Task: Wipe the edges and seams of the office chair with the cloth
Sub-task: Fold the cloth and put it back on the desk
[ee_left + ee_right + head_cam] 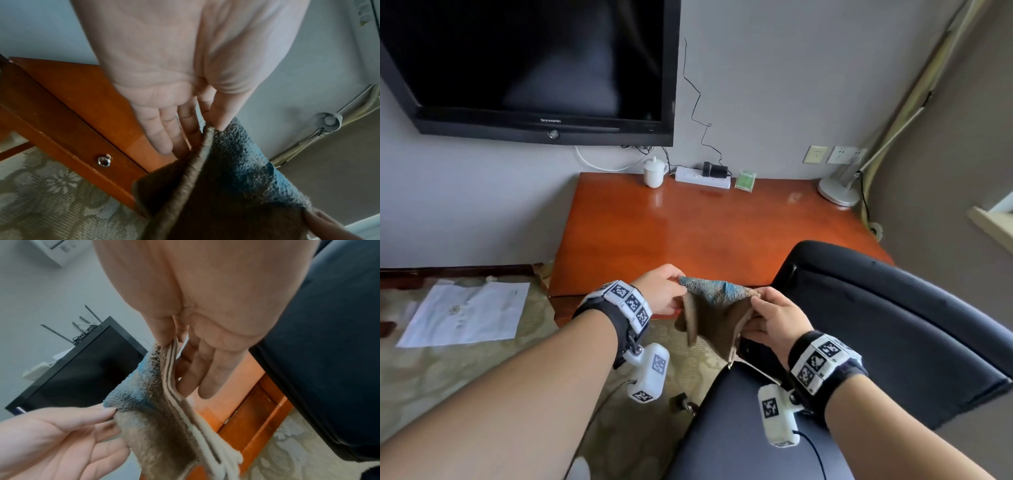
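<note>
1. The cloth hangs in the air between both hands, above the front of the seat and just short of the desk edge; it touches no part of the office chair that can be seen.
2. The left hand pinches one upper corner between thumb and forefinger, the other fingers lying straight and close together; the right hand pinches the opposite edge the same way, its remaining fingers extended beside the hem.
3. Judged from this, the wiping has not visibly started; the cloth looks to be in the middle of being spread or refolded, so every edge and seam of the chair is likely still to do.
4. The head view alone shows the whole layout: the chair's dark backrest on the right, its seat below the hands, and the cloth's position relative to both.
5. The left wrist view shows the cloth's stitched hem and its blue-and-brown pile close up; the chair is absent there.
6. The right wrist view shows doubled pale hems, suggesting folded layers, plus the chair's dark edge beside the hand; the television sits behind.
</note>
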A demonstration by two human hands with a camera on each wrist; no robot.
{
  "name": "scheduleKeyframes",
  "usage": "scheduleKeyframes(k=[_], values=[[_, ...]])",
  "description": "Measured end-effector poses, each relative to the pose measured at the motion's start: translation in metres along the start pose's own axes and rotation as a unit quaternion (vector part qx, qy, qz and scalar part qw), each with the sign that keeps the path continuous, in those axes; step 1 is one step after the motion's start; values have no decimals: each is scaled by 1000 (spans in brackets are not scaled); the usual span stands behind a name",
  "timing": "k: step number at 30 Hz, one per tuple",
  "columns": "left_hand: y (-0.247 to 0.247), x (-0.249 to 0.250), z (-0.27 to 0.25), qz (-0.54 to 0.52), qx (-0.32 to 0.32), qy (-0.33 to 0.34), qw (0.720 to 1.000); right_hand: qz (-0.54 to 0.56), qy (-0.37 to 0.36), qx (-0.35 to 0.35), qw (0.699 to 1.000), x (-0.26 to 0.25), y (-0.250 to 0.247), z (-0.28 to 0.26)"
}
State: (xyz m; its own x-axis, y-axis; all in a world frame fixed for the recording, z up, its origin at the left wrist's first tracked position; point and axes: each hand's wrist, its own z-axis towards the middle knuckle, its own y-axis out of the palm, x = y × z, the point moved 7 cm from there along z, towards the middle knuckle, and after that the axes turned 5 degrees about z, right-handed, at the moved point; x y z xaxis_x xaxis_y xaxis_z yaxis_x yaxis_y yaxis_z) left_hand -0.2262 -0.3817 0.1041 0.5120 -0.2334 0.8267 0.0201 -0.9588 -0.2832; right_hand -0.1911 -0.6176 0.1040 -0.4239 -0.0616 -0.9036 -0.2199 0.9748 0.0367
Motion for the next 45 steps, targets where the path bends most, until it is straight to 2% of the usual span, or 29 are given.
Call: scheduleKeyframes(k=[4, 8, 12, 14, 16, 18, 23, 28, 32, 34, 37, 39, 42, 45], values=[[-51, -2, 49, 9, -14, 22, 1000, -29, 1, 21, 999, -13, 46, 39], [-133, -8, 92, 15, -23, 32, 999, -46, 11, 46, 998, -24, 111, 83], [-210, -16, 116, -18, -10, 11, 1000, -78, 26, 44, 996, -33, 176, 118], [-233, -23, 125, -3, -40, -3, 999, -115, 34, 35, 992, -35, 204, 135], [-247, -34, 134, 5, -83, -27, 996, -139, 28, 40, 989, -36, 222, 152], [-255, -35, 138, -2, -97, -28, 995, -149, 24, 47, 987, -33, 233, 166], [-256, -32, 155, -139, -104, -35, 984, -124, 67, 42, 989, -2, 247, 190], [-257, -2, 183, -172, -114, -20, 978, -36, 97, 37, 994, 2, 257, 219], [-271, 43, 212, -185, -112, 14, 976, 96, 72, 83, 989, -36, 249, 259], [-280, 54, 226, -210, -101, 16, 972, 163, 86, 89, 979, -47, 249, 273], [-291, 32, 240, -232, -78, -21, 969, 137, 166, 16, 976, -26, 272, 280], [-296, -6, 249, -176, -67, -65, 980, 107, 218, -26, 970, 13, 296, 276], [-304, -67, 257, -108, -61, -146, 981, 97, 259, -7, 961, 61, 322, 270], [-319, -112, 269, -56, -65, -194, 977, 38, 277, 31, 960, 81, 339, 274]])
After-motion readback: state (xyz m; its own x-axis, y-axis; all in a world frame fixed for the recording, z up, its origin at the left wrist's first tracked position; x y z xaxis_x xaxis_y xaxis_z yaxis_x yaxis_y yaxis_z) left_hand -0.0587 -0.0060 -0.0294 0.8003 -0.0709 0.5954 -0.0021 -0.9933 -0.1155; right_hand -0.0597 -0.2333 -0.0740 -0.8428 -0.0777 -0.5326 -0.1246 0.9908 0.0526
